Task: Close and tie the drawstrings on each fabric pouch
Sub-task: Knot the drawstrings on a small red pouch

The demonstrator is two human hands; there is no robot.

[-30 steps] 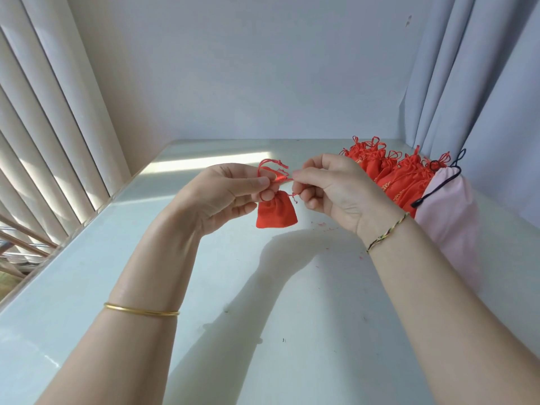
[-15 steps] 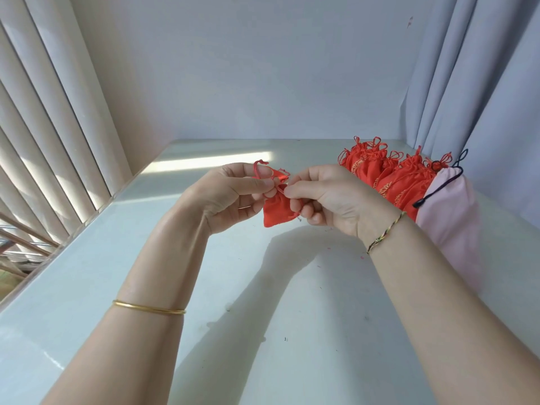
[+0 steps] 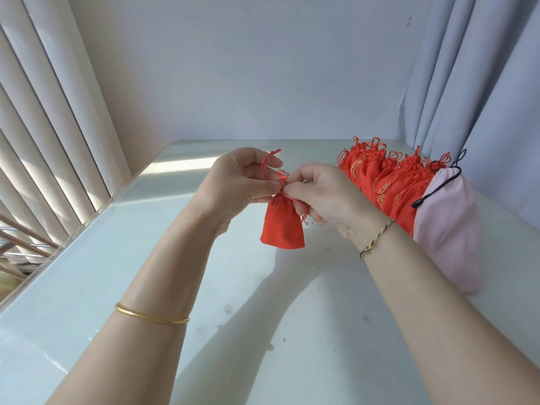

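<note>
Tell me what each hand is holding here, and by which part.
Both hold the small red pouch by its drawstrings at the gathered neck: left hand pinches the upper loop, right hand the other cord.

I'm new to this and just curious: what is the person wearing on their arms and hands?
Both forearms are bare, no sleeves in view; the left hand and right hand are ungloved. A thin gold bangle circles the left forearm; a slim braided bracelet of yellow and dark strands sits at the right wrist.

The red pouch [image 3: 282, 226] has slipped from behind the right hand [image 3: 327, 197] and now hangs free below it.
</note>
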